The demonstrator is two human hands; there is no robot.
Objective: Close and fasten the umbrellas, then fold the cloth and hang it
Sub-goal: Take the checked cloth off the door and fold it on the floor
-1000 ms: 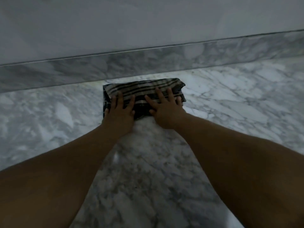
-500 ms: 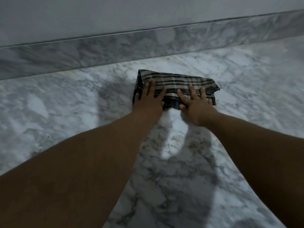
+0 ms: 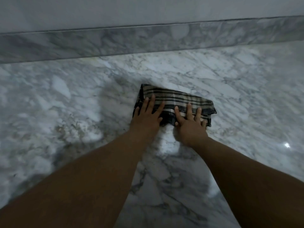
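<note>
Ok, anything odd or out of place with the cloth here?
Nothing serious. The folded striped cloth lies on the marble floor under the flat left hand and right hand. Its right end looks a bit ragged and skewed, not squared with the fold.

We note the cloth [image 3: 177,100], dark with beige stripes, folded into a compact rectangle. It lies flat just right of frame centre, long side running left to right, the right end slightly rumpled and ragged.
</note>
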